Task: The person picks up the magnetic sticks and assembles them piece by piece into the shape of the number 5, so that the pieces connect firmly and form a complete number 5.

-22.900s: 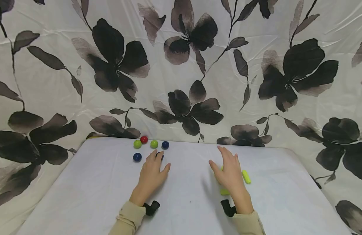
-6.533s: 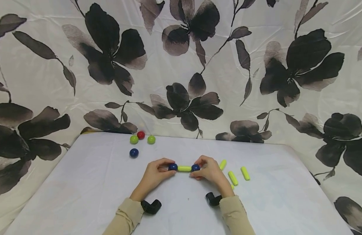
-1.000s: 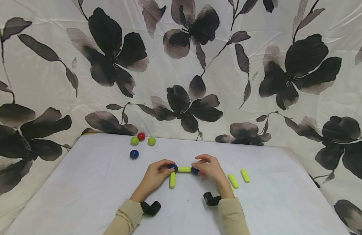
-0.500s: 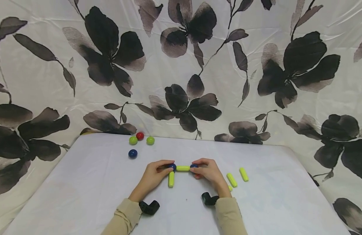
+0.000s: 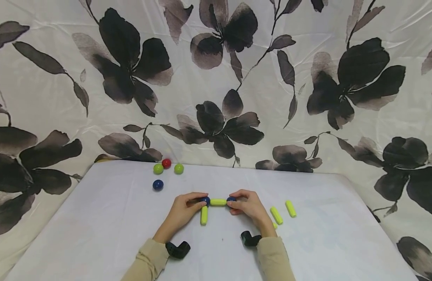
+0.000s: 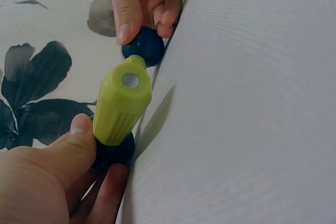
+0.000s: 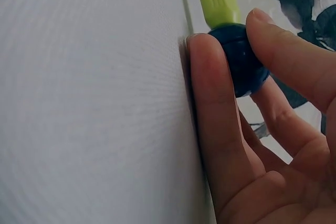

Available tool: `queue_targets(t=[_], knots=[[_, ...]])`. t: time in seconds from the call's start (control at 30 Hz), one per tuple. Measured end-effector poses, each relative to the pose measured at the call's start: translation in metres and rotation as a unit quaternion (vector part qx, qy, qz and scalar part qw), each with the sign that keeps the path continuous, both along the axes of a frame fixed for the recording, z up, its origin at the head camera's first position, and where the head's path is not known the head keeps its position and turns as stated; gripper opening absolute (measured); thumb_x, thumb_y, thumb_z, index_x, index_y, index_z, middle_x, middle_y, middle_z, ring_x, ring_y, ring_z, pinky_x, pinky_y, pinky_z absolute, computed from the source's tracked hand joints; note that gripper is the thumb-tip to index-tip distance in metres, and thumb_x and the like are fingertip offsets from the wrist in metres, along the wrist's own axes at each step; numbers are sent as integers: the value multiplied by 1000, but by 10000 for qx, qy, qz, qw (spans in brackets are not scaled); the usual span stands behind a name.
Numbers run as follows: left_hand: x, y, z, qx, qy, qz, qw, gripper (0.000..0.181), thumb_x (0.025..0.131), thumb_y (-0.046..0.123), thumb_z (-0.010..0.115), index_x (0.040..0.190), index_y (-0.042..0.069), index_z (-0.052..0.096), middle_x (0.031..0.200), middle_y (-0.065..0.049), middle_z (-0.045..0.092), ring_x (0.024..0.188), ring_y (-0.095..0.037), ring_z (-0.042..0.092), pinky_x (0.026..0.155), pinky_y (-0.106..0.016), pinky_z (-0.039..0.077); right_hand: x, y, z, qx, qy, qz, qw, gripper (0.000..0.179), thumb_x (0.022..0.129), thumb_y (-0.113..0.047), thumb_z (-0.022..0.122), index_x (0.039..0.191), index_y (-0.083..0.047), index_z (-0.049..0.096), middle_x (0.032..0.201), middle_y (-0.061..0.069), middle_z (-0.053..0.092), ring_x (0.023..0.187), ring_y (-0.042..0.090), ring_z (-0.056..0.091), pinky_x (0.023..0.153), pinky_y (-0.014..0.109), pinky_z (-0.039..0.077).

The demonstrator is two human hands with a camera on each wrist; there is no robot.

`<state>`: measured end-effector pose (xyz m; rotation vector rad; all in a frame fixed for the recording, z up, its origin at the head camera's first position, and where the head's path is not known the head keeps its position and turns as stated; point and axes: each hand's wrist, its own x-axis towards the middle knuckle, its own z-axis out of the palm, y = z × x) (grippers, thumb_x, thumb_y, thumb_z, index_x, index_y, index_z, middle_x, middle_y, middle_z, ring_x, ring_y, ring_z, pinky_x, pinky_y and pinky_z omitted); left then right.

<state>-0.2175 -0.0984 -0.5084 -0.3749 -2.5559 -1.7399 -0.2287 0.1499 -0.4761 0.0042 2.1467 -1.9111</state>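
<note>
My left hand (image 5: 182, 210) pinches a dark blue ball (image 6: 114, 152) between thumb and fingers. From that ball a yellow-green rod (image 5: 204, 216) sticks out toward me, a round silver spot on its free end in the left wrist view. A second yellow-green rod (image 5: 218, 202) runs sideways and joins this ball to another blue ball (image 7: 241, 59). My right hand (image 5: 251, 208) grips that second ball with thumb and fingers, which partly cover it in the head view.
Loose yellow-green rods (image 5: 276, 215) lie right of my right hand, one partly behind the wrist. At the back left are a red ball (image 5: 166, 163), two green balls (image 5: 158, 168) and a blue ball (image 5: 158, 185). A floral cloth (image 5: 216, 78) hangs behind the white table (image 5: 96, 218).
Since several seconds ago, a second rod has been attached to the left-hand ball. Over the last second my right fingers have closed more around the right-hand ball.
</note>
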Motion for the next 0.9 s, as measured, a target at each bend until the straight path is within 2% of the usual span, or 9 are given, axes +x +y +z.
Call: queue_targets(t=[0.2, 0.4, 0.5, 0.57, 0.63, 0.77, 0.83, 0.9], knots=[[1, 1, 0, -45, -29, 27, 10000, 29, 93, 19, 71, 121, 26, 72, 125, 3, 66, 109, -13, 63, 87, -27, 53, 1, 0, 1, 73, -54, 2, 10000, 33, 85, -1, 76, 115, 6, 66, 103, 14, 65, 64, 14, 66, 65, 29, 58], [3, -1, 1, 36, -106, -79, 9999, 32, 94, 20, 70, 126, 19, 69, 128, 0, 64, 114, -16, 62, 90, -26, 52, -1, -1, -2, 146, -106, -19, 9998, 32, 85, -3, 77, 114, 5, 67, 101, 14, 66, 63, 14, 66, 65, 29, 57], [3, -5, 7, 27, -197, -210, 9996, 34, 95, 22, 69, 129, 17, 67, 129, -1, 63, 114, -17, 62, 91, -27, 51, -1, -2, -4, 94, -145, -24, 9998, 33, 85, -4, 77, 115, 5, 67, 102, 14, 67, 64, 15, 66, 66, 29, 58], [2, -10, 15, -130, -146, -169, 9997, 33, 96, 22, 68, 128, 16, 67, 128, -2, 64, 113, -18, 62, 91, -30, 52, -1, -2, -3, 57, -163, -32, 9998, 33, 85, -3, 77, 115, 5, 66, 103, 14, 67, 65, 15, 67, 66, 30, 58], [0, -18, 27, -290, 57, 22, 9996, 30, 96, 21, 67, 126, 15, 68, 125, -3, 65, 112, -20, 62, 91, -35, 52, -1, -2, -3, 36, -188, -62, 9998, 33, 85, -3, 77, 116, 4, 67, 103, 14, 67, 66, 15, 67, 67, 30, 58], [-6, -42, 49, -517, 647, 749, 9937, 26, 95, 13, 68, 120, 10, 70, 123, -10, 66, 114, -27, 59, 92, -45, 50, -1, -1, -3, 58, -183, -78, 9998, 34, 85, -5, 77, 116, 4, 67, 102, 14, 67, 67, 15, 67, 67, 30, 58], [-7, -57, 54, -577, 866, 1063, 9889, 26, 94, 9, 68, 120, 6, 70, 125, -15, 64, 118, -32, 55, 95, -49, 47, -1, 0, -3, 78, -163, -65, 9998, 35, 85, -6, 78, 117, 4, 67, 102, 14, 68, 68, 16, 67, 68, 30, 58], [-10, -71, 55, -710, 1002, 1288, 9840, 28, 93, 6, 67, 121, 3, 69, 129, -18, 62, 123, -36, 50, 97, -55, 44, -1, 0, -3, 89, -151, -48, 9998, 36, 85, -7, 78, 118, 4, 66, 101, 14, 68, 68, 16, 67, 68, 30, 58]])
